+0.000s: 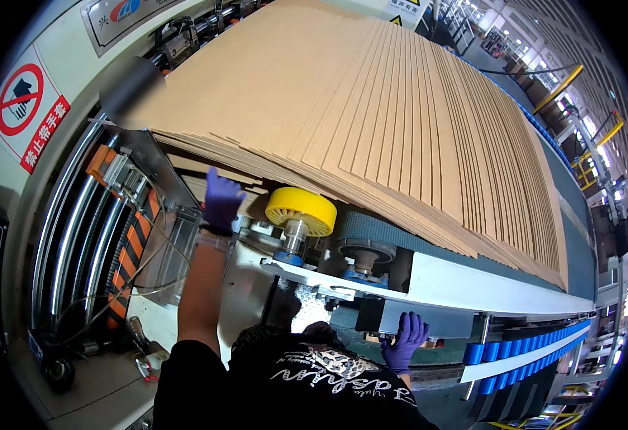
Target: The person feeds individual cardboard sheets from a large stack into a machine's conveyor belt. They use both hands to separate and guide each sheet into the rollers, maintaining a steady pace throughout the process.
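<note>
My left hand (222, 201), in a purple glove, is raised by the near left corner of a large stack of brown cardboard sheets (257, 86). Its fingers are apart and I see nothing in them. Just right of it is a yellow wheel (301, 211) on a metal shaft, below the stack's edge. My right hand (404, 341), also gloved in purple, is lower and further right, with fingers stretched out against a grey box (429, 319) under the white conveyor rail (464, 283). Whether it presses something on the box I cannot tell.
The sheets fan out over a dark conveyor belt (576, 236). Metal rollers (67, 236) and an orange-and-black striped guard (129, 258) stand at left, with loose cables nearby. Blue rollers (522, 351) line the lower right. A glove-prohibition sign (20, 100) is on the machine.
</note>
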Motion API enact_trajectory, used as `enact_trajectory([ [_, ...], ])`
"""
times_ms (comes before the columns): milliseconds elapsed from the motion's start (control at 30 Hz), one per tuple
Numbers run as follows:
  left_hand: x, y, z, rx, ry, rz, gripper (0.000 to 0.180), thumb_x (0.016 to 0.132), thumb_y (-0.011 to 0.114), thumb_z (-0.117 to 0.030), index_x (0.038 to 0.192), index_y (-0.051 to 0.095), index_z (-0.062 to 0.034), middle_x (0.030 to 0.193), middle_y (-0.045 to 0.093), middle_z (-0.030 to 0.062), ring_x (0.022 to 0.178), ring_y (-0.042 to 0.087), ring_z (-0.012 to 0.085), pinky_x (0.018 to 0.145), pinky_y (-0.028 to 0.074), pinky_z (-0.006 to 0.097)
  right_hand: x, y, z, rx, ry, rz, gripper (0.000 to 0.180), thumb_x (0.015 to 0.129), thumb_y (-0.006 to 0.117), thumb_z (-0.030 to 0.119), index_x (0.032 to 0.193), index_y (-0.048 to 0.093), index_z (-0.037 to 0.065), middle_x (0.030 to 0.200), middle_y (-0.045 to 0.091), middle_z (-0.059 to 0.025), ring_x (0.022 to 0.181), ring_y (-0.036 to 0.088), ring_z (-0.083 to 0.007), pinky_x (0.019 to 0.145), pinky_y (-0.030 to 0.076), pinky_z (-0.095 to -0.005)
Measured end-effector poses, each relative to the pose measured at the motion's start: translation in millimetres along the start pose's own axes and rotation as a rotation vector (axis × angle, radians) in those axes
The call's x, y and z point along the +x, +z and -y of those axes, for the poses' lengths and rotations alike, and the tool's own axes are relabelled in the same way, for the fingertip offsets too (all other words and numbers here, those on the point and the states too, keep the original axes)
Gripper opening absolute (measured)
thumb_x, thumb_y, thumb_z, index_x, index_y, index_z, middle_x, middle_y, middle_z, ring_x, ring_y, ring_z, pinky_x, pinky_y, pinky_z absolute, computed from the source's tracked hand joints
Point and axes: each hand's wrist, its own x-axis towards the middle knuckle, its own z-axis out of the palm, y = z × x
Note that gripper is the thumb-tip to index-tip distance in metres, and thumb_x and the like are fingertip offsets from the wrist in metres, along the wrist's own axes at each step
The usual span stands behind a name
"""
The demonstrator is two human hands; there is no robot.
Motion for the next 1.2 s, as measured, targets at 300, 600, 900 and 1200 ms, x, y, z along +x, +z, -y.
enact_trajectory([
  [300,-138,144,2,0.829,0.356,0.012,0.039,0.098,0.043,-0.002,0.137,0.039,0.0018,0.146,0.035,0.0208,0.134,0.039,0.0307,0.109,0.036,0.038,-6,-2,-4,-0.054,0.023,0.034,0.087,0.069,0.071,0.038,0.144,0.038,0.010,0.145,0.039,-0.0153,0.138,0.030,-0.0346,0.114,0.015,-0.0597],
  [600,-137,196,-29,1.069,0.379,-0.047,0.043,0.086,0.066,-0.018,0.123,0.056,0.0016,0.121,0.061,0.0215,0.108,0.062,0.0358,0.092,0.050,0.042,-6,0,-6,-0.022,0.049,0.056,0.095,0.060,0.079,0.032,0.144,0.038,0.012,0.145,0.038,-0.0119,0.139,0.029,-0.0336,0.115,0.015,-0.0591],
  [900,-140,193,-29,1.133,0.452,-0.010,0.041,0.086,0.066,-0.021,0.120,0.058,0.0003,0.116,0.064,0.0196,0.099,0.064,0.0355,0.085,0.052,0.041,-4,-3,-2,-0.023,0.044,0.058,0.096,0.060,0.080,0.030,0.145,0.037,0.013,0.145,0.038,-0.0134,0.139,0.028,-0.0341,0.115,0.015,-0.0587],
  [1200,-142,192,-27,1.135,0.470,0.002,0.037,0.085,0.067,-0.020,0.116,0.061,-0.0005,0.112,0.065,0.0185,0.093,0.065,0.0346,0.079,0.053,0.041,-6,-3,-5,-0.038,0.043,0.078,0.096,0.063,0.079,0.033,0.145,0.035,0.012,0.146,0.037,-0.0165,0.138,0.029,-0.0345,0.116,0.014,-0.0582],
])
